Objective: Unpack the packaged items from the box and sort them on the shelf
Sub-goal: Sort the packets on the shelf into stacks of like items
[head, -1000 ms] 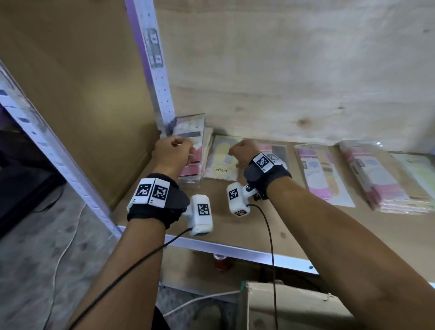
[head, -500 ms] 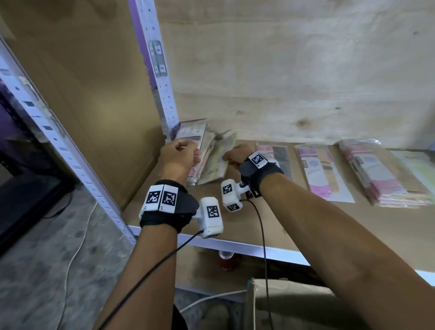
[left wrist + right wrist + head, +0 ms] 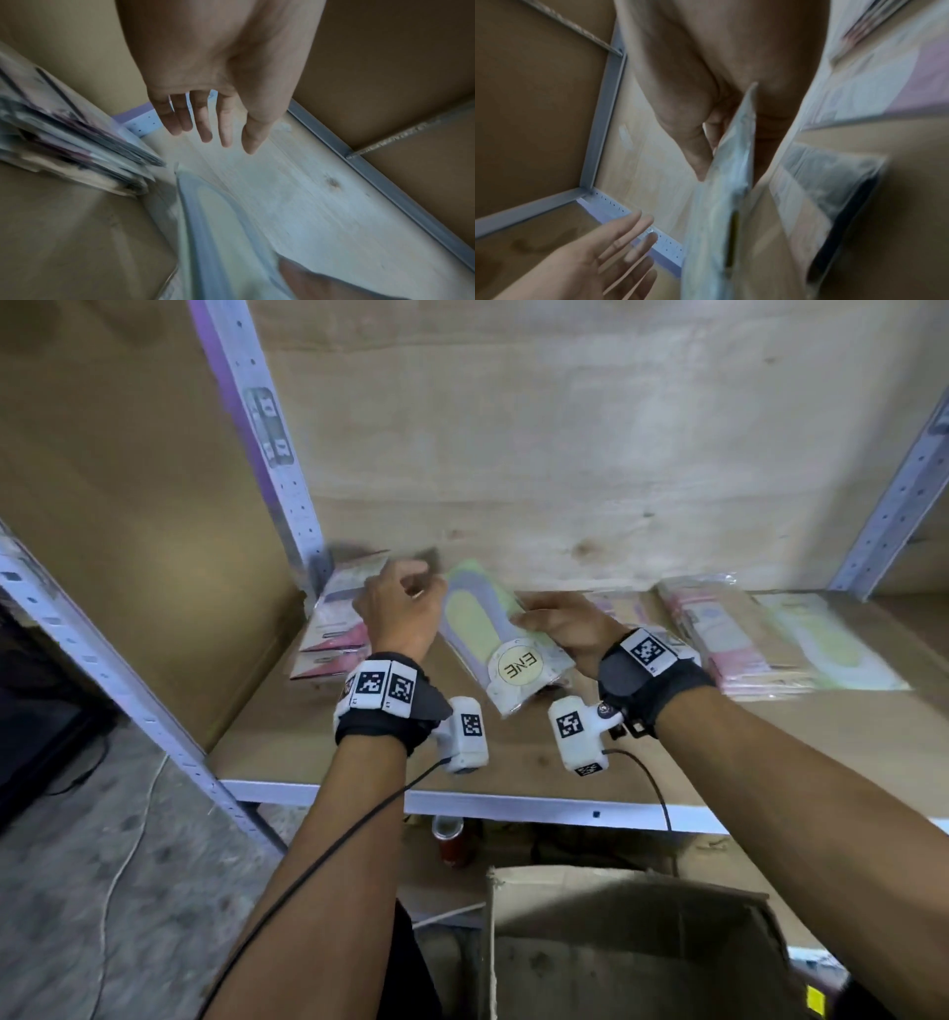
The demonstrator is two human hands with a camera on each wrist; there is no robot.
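Observation:
My right hand (image 3: 534, 619) pinches a clear packet of yellow-and-lilac insoles labelled ENE (image 3: 488, 634) by its right edge and holds it tilted above the shelf board (image 3: 318, 742). In the right wrist view the thumb and fingers (image 3: 693, 150) clamp the ENE packet (image 3: 721, 203). My left hand (image 3: 411, 590) hovers open with nothing in it, between that packet and a stack of pink packets (image 3: 334, 629) in the shelf's left back corner. The left wrist view shows its straight fingers (image 3: 203, 125) with the pink stack (image 3: 77, 142) beside them. The open cardboard box (image 3: 616, 906) stands below the shelf.
More packets lie flat at the right: a pink stack (image 3: 719, 634) and a green-yellow one (image 3: 827, 644). A perforated metal post (image 3: 267, 454) stands behind the left stack. A red can (image 3: 452, 839) sits under the shelf edge.
My left hand has let go of the pink stack and opened. My right hand has lifted the ENE packet off the shelf and drawn it forward and to the right.

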